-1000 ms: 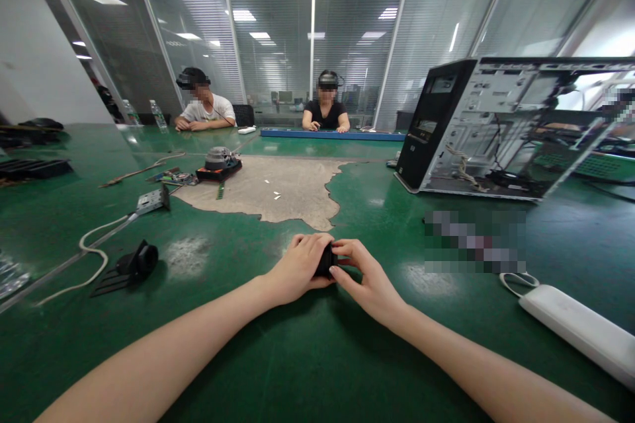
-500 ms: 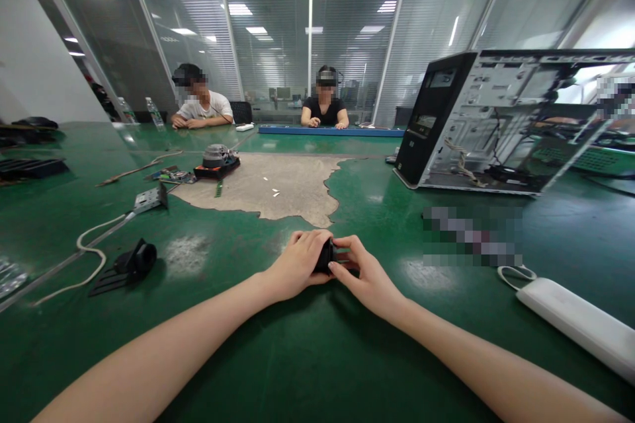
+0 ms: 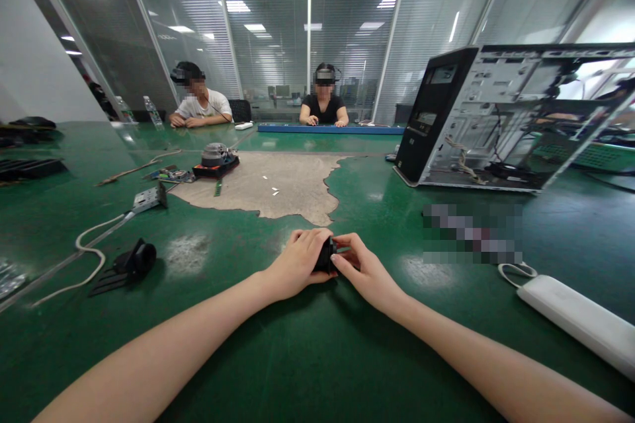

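Observation:
A small black part (image 3: pixel 325 258) is held between my two hands, just above or on the green table; its kind is mostly hidden by my fingers. My left hand (image 3: pixel 296 261) wraps over it from the left, palm down, with the thumb beneath. From the right, my right hand (image 3: pixel 364 269) grips its edge between thumb and curved fingertips. Left of my left forearm lies a black plastic duct (image 3: pixel 133 261) with a round opening and a slotted flat piece.
An open computer case (image 3: pixel 446 122) stands at the right, behind a white power strip (image 3: pixel 575 317). Further back sit a CPU cooler (image 3: pixel 217 158), a green memory stick (image 3: pixel 217 188) and a metal box with a cable (image 3: pixel 149 197). Two people (image 3: pixel 324 106) sit across the table (image 3: pixel 278 357).
My right thumb and fingers have shifted slightly on the black part, and a bit more of its right edge shows. My left hand keeps its hold.

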Motion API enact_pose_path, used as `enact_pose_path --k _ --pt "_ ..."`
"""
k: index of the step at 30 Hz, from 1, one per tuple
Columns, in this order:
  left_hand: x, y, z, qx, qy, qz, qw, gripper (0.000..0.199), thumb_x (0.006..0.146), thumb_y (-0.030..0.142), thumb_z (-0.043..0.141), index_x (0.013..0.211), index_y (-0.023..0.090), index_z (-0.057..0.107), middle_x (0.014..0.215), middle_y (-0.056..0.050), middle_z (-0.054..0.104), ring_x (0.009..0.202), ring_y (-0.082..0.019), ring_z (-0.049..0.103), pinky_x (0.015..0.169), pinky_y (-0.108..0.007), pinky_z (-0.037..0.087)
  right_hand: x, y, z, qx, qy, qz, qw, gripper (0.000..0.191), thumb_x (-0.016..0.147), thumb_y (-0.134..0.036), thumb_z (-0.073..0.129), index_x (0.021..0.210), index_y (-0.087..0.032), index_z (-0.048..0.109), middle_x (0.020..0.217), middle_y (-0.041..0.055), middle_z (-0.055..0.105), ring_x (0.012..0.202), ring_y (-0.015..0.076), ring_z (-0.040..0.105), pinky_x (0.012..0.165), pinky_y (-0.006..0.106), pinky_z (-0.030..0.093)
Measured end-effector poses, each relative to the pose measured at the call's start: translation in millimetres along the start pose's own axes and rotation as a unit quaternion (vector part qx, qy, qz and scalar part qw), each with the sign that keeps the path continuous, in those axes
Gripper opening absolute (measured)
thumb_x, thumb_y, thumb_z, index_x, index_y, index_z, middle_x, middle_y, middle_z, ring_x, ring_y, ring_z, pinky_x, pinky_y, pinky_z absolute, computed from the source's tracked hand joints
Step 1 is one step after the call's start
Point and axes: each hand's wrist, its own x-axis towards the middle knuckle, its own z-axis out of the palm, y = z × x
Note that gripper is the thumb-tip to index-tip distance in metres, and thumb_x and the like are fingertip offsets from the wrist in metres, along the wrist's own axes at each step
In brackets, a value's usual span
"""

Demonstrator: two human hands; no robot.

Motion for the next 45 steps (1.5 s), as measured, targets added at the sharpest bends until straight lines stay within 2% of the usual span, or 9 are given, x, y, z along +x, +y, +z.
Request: enact_pose_path --k 5,11,15,19,23,29,36,41,45 --pt "-0.3 -0.3 -0.2 0.002 0.000 0.001 1.000 0.061 0.072 0.026 0.064 0.120 0.020 0.027 0.119 -0.009 0.048 0.108 -0.025 0.044 0.088 -0.039 0.031 -2.8 0.6 -0.2 -0.065 0.041 -0.084 0.993 0.016 0.078 -0.017 0.053 0.093 -0.021 0.050 0.103 0.0048 0.049 0.099 0.0180 0.051 0.083 0.034 0.047" --pt "0.6 1.2 -0.4 -0.001 0.005 0.000 1.000 0.059 0.072 0.029 0.064 0.119 0.020 0.028 0.116 -0.009 0.049 0.107 -0.024 0.045 0.088 -0.039 0.031 0.2 3.7 0.2 -0.015 0.042 -0.040 0.998 0.020 0.079 -0.019 0.052 0.098 -0.020 0.046 0.101 0.0056 0.050 0.095 0.0173 0.054 0.079 0.034 0.050" --pt "0.4 0.6 -0.2 0.002 0.003 -0.001 1.000 0.059 0.072 0.030 0.063 0.119 0.020 0.029 0.117 -0.009 0.049 0.106 -0.025 0.046 0.088 -0.039 0.031 0.8 2.5 -0.4 -0.001 0.009 0.008 1.000 0.026 0.079 -0.020 0.051 0.104 -0.020 0.043 0.100 0.0055 0.054 0.088 0.0159 0.057 0.076 0.033 0.051" --pt "-0.1 -0.1 -0.3 0.006 -0.001 -0.001 1.000 0.060 0.072 0.028 0.063 0.120 0.020 0.028 0.117 -0.009 0.049 0.106 -0.025 0.046 0.088 -0.040 0.031 -1.2 0.5 0.1 0.005 -0.005 0.001 1.000 0.025 0.079 -0.020 0.052 0.102 -0.021 0.043 0.096 0.0034 0.055 0.084 0.0146 0.058 0.075 0.032 0.051" --pt "-0.2 -0.1 -0.9 0.007 -0.004 -0.002 1.000 0.061 0.071 0.026 0.063 0.120 0.020 0.027 0.118 -0.010 0.048 0.107 -0.025 0.046 0.088 -0.040 0.031 -3.2 -1.5 -0.1 -0.020 0.025 -0.026 0.999 0.025 0.075 -0.018 0.056 0.098 -0.021 0.046 0.096 0.0032 0.055 0.084 0.0154 0.057 0.078 0.033 0.049" --pt "0.9 0.9 -0.8 0.002 0.005 -0.008 1.000 0.061 0.071 0.035 0.065 0.119 0.020 0.029 0.115 -0.009 0.049 0.107 -0.025 0.046 0.089 -0.040 0.031 -2.0 0.0 -9.4 -0.014 0.135 0.039 0.990 0.021 0.074 -0.026 0.057 0.092 -0.020 0.048 0.088 0.0024 0.056 0.080 0.0159 0.057 0.073 0.032 0.048" --pt "-0.1 2.1 -0.3 0.018 0.002 0.007 1.000 0.059 0.074 0.032 0.063 0.119 0.018 0.028 0.117 -0.011 0.048 0.107 -0.025 0.045 0.088 -0.040 0.031 7.4 4.2 -6.6 0.092 -0.011 0.075 0.993 0.028 0.070 -0.027 0.063 0.094 -0.017 0.052 0.088 0.0040 0.064 0.083 0.0176 0.062 0.075 0.034 0.051" --pt "-0.8 2.9 -0.2 0.026 0.007 0.014 1.000 0.059 0.075 0.036 0.061 0.120 0.018 0.027 0.117 -0.012 0.048 0.106 -0.027 0.045 0.087 -0.041 0.032 14.0 2.5 -10.4 0.058 -0.039 0.088 0.994 0.022 0.067 -0.023 0.065 0.085 -0.016 0.055 0.089 0.0042 0.065 0.082 0.0186 0.063 0.076 0.036 0.052" --pt "-2.2 1.5 -0.2 0.030 0.001 0.019 0.999 0.058 0.075 0.032 0.061 0.120 0.018 0.027 0.117 -0.012 0.048 0.107 -0.027 0.045 0.088 -0.041 0.031 4.3 -4.6 -5.9 0.008 -0.022 0.024 0.999 0.022 0.072 -0.020 0.062 0.091 -0.020 0.052 0.086 0.0013 0.061 0.081 0.0164 0.062 0.077 0.034 0.053"
